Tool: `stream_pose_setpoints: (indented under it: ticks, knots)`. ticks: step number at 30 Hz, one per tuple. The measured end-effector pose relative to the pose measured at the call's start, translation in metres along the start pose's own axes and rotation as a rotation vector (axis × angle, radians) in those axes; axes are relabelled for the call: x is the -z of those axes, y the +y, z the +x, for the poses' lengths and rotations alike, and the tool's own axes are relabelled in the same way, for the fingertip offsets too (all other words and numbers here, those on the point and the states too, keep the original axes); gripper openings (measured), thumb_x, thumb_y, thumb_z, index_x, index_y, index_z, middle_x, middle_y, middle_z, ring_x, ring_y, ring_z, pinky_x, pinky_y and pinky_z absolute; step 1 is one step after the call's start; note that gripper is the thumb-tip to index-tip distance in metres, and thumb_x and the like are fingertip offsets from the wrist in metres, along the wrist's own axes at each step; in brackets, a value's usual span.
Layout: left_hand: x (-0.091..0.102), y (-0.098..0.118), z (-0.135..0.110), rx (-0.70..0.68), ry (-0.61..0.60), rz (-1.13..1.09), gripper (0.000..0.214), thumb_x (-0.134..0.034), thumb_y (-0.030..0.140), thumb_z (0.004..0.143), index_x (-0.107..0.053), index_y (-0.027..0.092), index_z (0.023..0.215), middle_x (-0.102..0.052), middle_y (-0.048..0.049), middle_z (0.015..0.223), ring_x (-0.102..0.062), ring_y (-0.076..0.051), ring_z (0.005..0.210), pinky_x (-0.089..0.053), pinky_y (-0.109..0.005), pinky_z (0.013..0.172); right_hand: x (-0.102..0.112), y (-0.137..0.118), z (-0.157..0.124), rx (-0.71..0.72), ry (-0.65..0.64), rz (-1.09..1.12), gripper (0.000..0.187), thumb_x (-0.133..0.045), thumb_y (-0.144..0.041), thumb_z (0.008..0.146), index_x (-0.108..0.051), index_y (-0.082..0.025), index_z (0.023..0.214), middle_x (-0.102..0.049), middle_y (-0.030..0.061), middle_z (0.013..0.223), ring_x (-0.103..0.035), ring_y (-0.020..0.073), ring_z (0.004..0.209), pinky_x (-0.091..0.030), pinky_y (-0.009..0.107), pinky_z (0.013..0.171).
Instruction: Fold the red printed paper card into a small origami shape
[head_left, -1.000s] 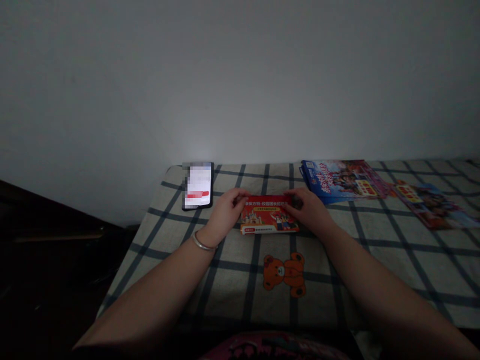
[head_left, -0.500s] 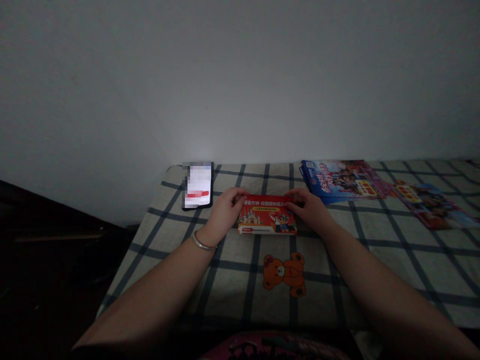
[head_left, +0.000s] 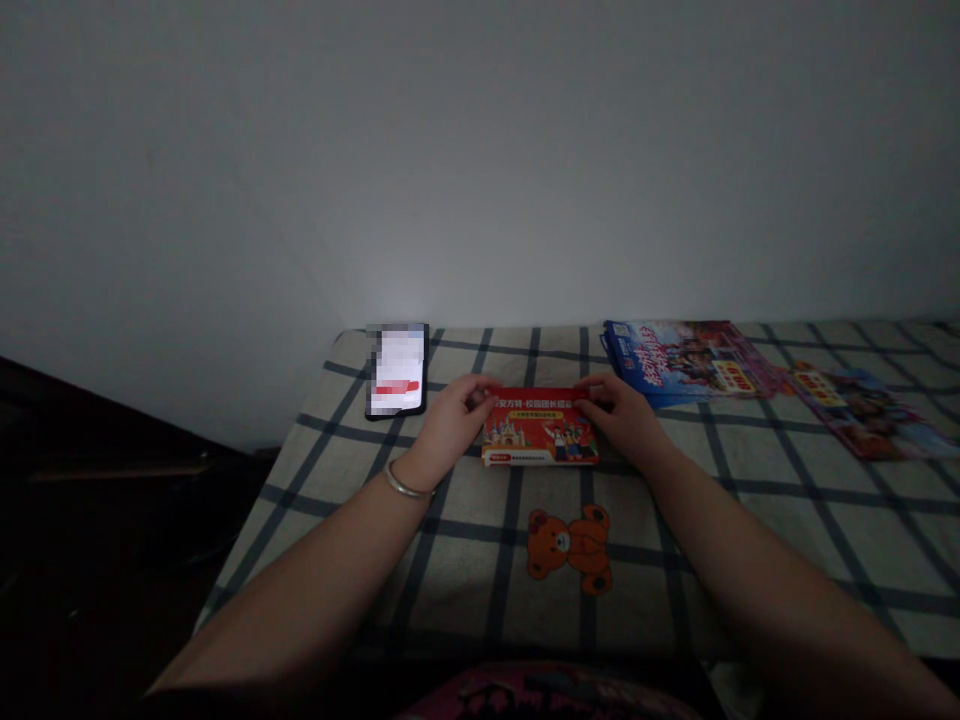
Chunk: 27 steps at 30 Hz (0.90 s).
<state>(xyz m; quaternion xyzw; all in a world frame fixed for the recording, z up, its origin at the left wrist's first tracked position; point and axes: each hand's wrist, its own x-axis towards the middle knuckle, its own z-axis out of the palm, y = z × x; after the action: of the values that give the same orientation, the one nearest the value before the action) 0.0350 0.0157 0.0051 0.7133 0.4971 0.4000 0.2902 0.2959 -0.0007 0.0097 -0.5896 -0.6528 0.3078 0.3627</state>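
Between my two hands is a red printed leaflet (head_left: 541,430) with white lettering, a castle and cartoon people on it; it looks folded or stacked. Its upper left corner is pinched by my left hand (head_left: 463,412), thumb on the front face. My right hand (head_left: 611,408) grips the upper right corner in the same way. The fingers behind the leaflet are partly hidden. A silver bangle (head_left: 406,483) circles my left wrist. Below the leaflet, an orange teddy bear picture (head_left: 570,548) shows on the checked tablecloth (head_left: 450,540).
A lit phone (head_left: 397,370) stands at the back left near the wall (head_left: 480,160). Several blue and pink flyers (head_left: 682,355) lie stacked at the back right, with another flyer (head_left: 870,410) beside them. The table's left edge drops to a dark area.
The red leaflet has shifted very slightly right and up between my hands. Both hands keep their hold at its upper corners.
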Motion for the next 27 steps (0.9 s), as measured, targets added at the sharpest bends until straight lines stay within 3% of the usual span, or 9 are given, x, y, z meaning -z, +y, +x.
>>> stream_pose_setpoints:
  ticks: [8,27]
  knots:
    - [-0.0006,0.0003,0.0005,0.049,0.01,-0.083,0.017,-0.059,0.021,0.083,-0.066,0.018,0.099,-0.064,0.0,0.075,-0.062,-0.016,0.069,-0.051,-0.027,0.063,-0.0009,-0.0026,-0.0009,-0.032,0.037,0.011,0.018,-0.063,-0.027,0.079,-0.063,-0.023,0.097,-0.072,0.0017,0.08,-0.07,0.0212,0.079,-0.054,0.036,0.072]
    - [0.004,0.0072,0.0019,-0.125,0.011,0.24,0.016,-0.054,0.011,0.087,-0.067,0.019,0.093,-0.068,-0.0026,0.091,-0.063,-0.018,0.088,-0.051,-0.033,0.084,-0.0033,-0.0012,0.0009,0.001,0.057,-0.114,0.017,-0.065,-0.023,0.08,-0.065,-0.024,0.097,-0.074,0.0009,0.08,-0.071,0.0207,0.079,-0.054,0.035,0.074]
